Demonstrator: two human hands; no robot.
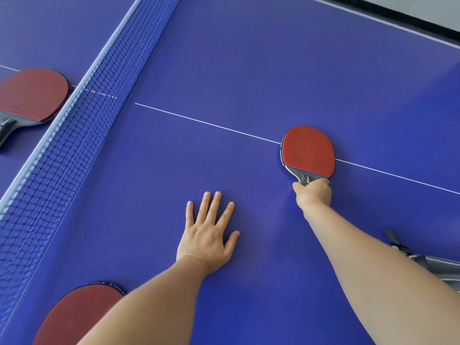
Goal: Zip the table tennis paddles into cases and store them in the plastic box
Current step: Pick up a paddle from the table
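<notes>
Here, from the head camera: right hand (314,191) at about 3 o'clock of centre, fingers curled round the grey handle of a red paddle (308,151), blade lying flat on the blue desk (249,70) across its white centre line (206,123). Left hand (208,235) near 6 o'clock, spread flat with straight fingers, palm down on the desk, holding nothing. Second red paddle (74,314) at 7 o'clock, partly hidden under the left forearm. Third red paddle (32,94) at 9 o'clock, beyond the net (82,135), blurred at its far edge. Grey case (423,263) at 4 o'clock, just beyond the right forearm, mostly cut off by the frame edge; open or zipped, cannot tell.
</notes>
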